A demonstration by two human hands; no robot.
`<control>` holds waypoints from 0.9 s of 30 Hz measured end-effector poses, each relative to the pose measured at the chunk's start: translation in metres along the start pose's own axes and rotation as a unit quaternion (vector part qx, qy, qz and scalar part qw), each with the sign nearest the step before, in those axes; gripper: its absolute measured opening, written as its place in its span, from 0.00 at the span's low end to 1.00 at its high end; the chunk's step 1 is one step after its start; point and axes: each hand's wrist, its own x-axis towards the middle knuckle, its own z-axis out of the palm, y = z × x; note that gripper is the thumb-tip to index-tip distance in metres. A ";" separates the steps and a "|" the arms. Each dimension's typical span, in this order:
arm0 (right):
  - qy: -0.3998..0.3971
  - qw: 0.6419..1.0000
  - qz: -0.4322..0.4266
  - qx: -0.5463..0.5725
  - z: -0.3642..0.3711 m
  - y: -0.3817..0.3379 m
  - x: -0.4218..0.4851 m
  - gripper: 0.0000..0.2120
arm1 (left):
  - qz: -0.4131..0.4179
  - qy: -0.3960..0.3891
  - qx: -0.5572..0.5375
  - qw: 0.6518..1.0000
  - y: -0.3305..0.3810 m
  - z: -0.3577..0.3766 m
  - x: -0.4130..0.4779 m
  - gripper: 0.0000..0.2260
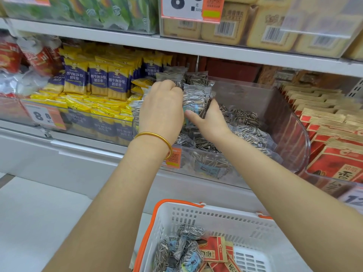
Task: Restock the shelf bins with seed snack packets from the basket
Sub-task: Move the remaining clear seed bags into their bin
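standing a seed packet point(196, 98) upright in the clear bin point(286, 118), the right hand point(209, 119) grips its lower edge while the left hand point(161, 107) curls round the back packets point(173, 74), so press them snug before returning to the basket point(198, 214).

I can't see the left hand point(160, 107) fingertips, buried among the seed packets point(196, 99). Basket point(216, 214) at six o'clock and price tag point(182, 6) at twelve run off frame.
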 end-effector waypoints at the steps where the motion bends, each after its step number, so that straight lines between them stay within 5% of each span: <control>1: -0.008 1.000 0.006 0.018 0.002 -0.001 -0.001 0.44 | -0.002 -0.001 -0.003 1.000 0.000 0.000 0.000 0.15; 6: -0.048 0.991 0.072 0.101 0.006 -0.001 -0.003 0.48 | -0.009 0.003 -0.013 1.000 0.002 0.002 -0.001 0.15; 11: 0.018 0.984 0.104 0.146 0.022 -0.015 0.001 0.43 | -0.016 0.002 -0.011 1.000 0.003 0.002 -0.002 0.15; 17: -0.006 0.994 0.080 -0.070 0.014 -0.007 0.001 0.46 | -0.008 0.008 -0.020 1.000 0.002 0.002 -0.004 0.15; 27: -0.020 0.995 0.075 -0.063 -0.005 0.006 -0.009 0.41 | 0.023 0.037 -0.047 0.998 0.000 0.002 -0.008 0.14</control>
